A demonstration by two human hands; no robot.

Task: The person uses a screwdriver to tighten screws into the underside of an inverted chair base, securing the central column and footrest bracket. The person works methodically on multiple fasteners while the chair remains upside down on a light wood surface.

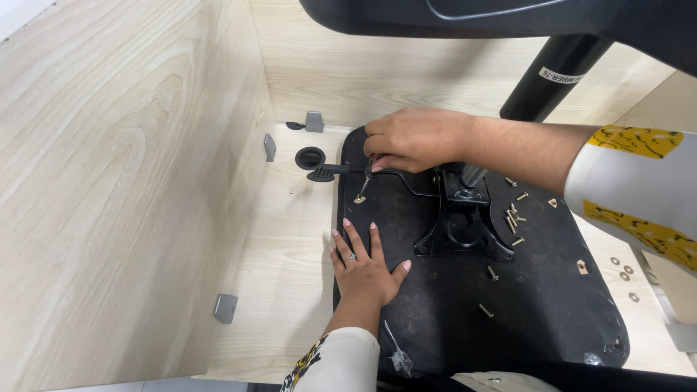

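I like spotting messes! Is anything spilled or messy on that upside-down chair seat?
Yes. Loose screws lie scattered over the black seat bottom beside the metal bracket, and washers sit off it on the wooden surface. Nothing looks broken.

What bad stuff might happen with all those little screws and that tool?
The loose screws lie scattered on the black seat base, so a nudge might roll them off. The tool in the right hand stands tilted on its screw and may slip toward the left hand pressed flat nearby.
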